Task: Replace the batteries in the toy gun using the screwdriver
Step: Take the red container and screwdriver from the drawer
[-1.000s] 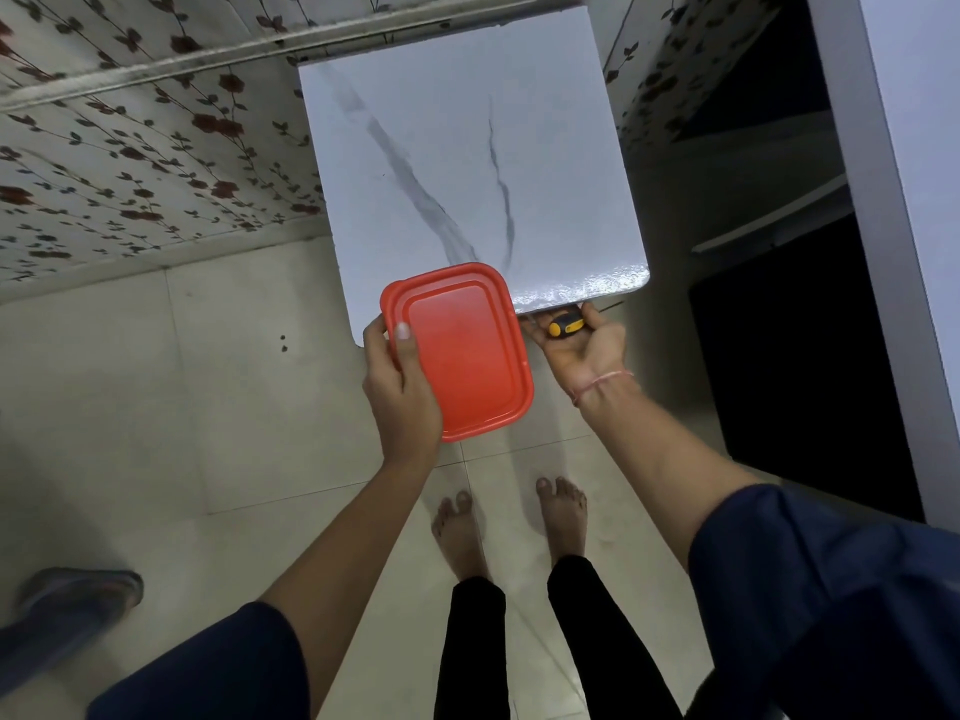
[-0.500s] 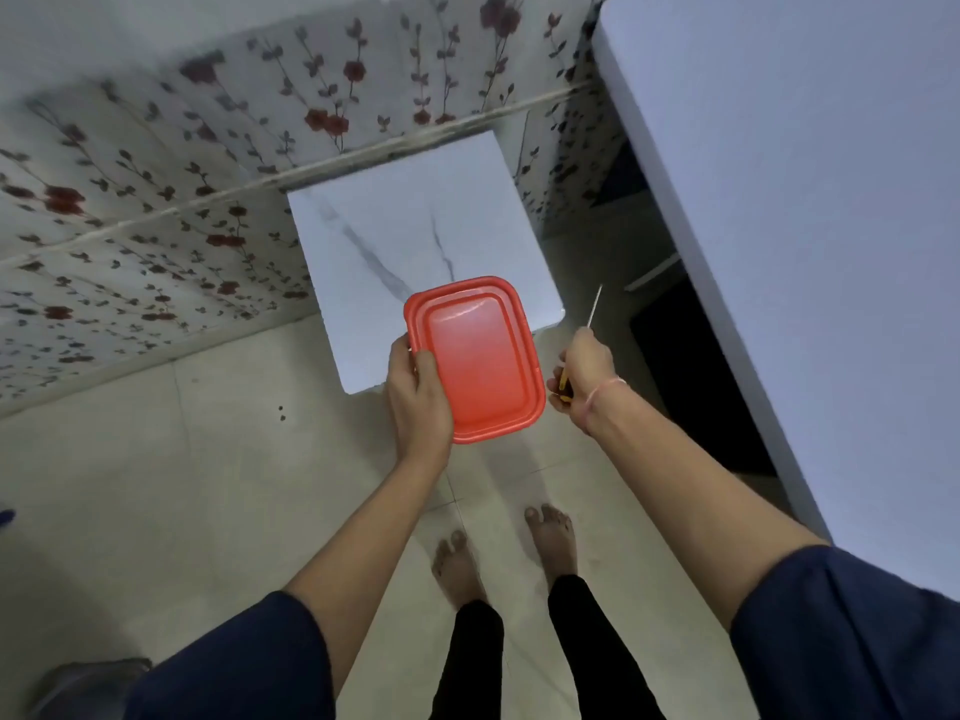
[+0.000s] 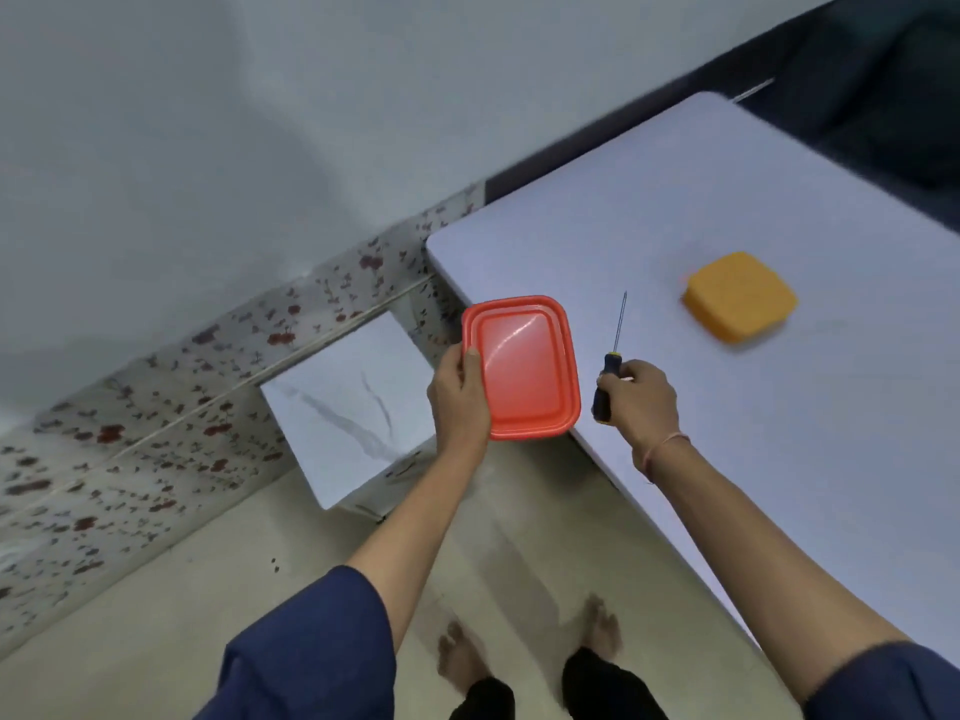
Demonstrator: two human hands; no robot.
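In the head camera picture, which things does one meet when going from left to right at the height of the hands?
small marble table → left hand → red container → screwdriver → right hand → yellow box

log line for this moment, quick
left hand: holds red box | right hand: grips screwdriver | table: yellow box

home interior: floral wall tiles, tiled floor, plain white table, bare feet.
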